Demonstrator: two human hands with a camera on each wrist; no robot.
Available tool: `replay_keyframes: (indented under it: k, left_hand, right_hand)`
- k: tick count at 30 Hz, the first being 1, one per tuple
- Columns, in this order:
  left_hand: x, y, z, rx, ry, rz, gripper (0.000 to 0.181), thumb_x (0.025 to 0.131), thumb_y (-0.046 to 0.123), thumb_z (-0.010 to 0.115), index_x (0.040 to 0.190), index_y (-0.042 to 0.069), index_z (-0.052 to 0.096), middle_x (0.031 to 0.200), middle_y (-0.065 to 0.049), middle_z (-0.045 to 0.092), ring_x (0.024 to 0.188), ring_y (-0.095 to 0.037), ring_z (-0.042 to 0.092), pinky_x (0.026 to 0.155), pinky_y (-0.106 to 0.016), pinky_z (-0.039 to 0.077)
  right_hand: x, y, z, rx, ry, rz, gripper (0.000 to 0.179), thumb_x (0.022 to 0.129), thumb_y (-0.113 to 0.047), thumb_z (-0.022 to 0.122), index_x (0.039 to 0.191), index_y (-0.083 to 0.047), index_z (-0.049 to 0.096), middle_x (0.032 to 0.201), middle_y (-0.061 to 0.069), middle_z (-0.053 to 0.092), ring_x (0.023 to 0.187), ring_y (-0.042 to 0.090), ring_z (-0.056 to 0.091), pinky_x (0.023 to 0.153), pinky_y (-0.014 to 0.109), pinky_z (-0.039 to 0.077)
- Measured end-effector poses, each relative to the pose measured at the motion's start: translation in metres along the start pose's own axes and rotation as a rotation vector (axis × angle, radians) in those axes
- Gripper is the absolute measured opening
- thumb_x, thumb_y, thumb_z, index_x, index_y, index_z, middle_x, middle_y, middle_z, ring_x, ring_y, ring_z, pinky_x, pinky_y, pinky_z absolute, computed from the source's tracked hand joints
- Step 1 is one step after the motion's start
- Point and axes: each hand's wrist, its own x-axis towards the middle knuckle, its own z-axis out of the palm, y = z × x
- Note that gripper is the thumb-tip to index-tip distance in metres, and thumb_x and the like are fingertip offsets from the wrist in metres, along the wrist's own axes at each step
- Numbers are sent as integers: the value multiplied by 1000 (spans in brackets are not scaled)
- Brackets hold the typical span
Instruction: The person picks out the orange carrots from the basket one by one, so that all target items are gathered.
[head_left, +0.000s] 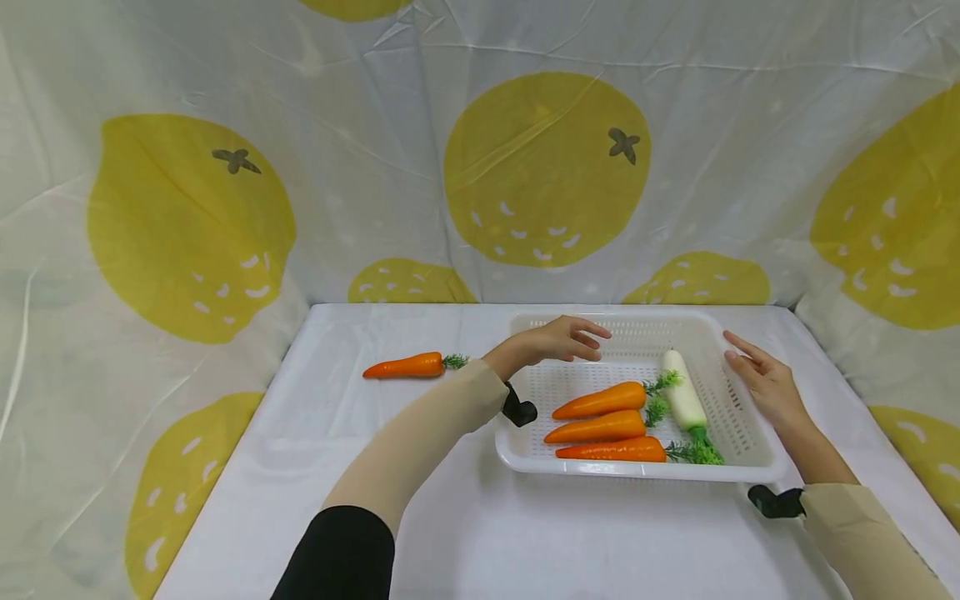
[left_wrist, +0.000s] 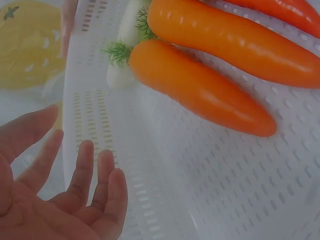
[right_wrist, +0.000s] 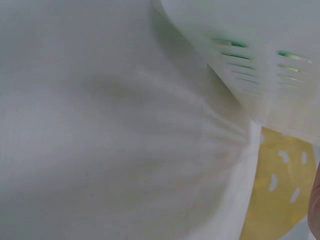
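A white perforated plastic basket (head_left: 637, 469) stands on the table with three orange carrots and a white radish in it. The carrots (head_left: 598, 401) lie side by side with their green tops to the right, near the radish (head_left: 684, 392). My left hand (head_left: 558, 340) hovers above the basket's back left part. In the left wrist view its fingers (left_wrist: 84, 165) are spread, loosely bent and hold nothing. My right hand (head_left: 772, 385) is at the basket's right side, fingertips right at the rim; the right wrist view shows only a bit of a finger (right_wrist: 314, 207).
Another orange carrot (head_left: 405, 367) lies on the white table cover (head_left: 322, 425), left of the basket and beyond my left forearm. A curtain with yellow lemon prints (head_left: 547, 171) closes off the back and both sides.
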Motion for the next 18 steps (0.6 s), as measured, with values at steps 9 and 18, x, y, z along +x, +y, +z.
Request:
replay_keyframes:
  k: [9,18]
  left_hand:
    - [17,-11,9,53,-72,-75,52,96,15,69,145,13,53,139,-14,57,117,-17,58,106,-48,42]
    - [22,-14,16,47,-141,-121,54,94,13,70,146,13,53,136,-13,59,112,-18,61,106,-49,41]
  right_hand:
    - [1,0,-1,6,0,-7,53,104,-26,55,153,-14,40,93,-32,64,78,-8,62,62,14,51]
    - [0,2,-1,31,-3,-10,51,104,-26,56,153,-19,42,93,-31,65,78,-7,63,61,15,52]
